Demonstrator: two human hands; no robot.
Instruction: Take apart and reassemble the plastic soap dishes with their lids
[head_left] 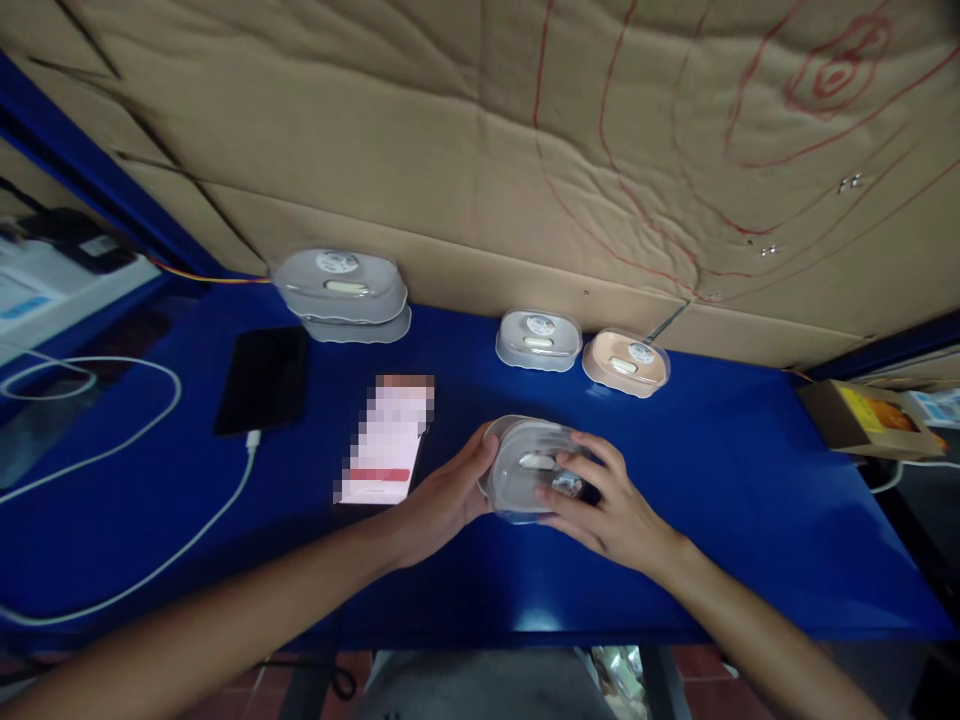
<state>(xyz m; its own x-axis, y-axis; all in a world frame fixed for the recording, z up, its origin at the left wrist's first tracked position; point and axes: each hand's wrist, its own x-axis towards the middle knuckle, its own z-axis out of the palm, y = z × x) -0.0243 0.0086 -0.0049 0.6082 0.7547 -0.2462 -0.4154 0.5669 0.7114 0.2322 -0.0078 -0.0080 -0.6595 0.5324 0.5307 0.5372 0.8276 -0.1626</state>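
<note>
Between my two hands is a grey lidded container (517,470) with a clear cover, a pale oblong piece on top and a round sticker. My left hand (457,480) grips its left side, thumb at the upper rim. My right hand (600,500) spreads its fingers over the top and right side of the cover, touching it. Behind stand a similar small grey container (538,342) and a peach one (625,364). Farther left, larger grey containers (341,290) are stacked one on another. The undersides of my fingers are partly hidden.
A lit phone (386,440) and a dark phone (262,380) with a white cable (225,550) lie left on the blue table (750,500). A cardboard wall (375,130) rises behind. An open cardboard box (870,418) sits at the right edge.
</note>
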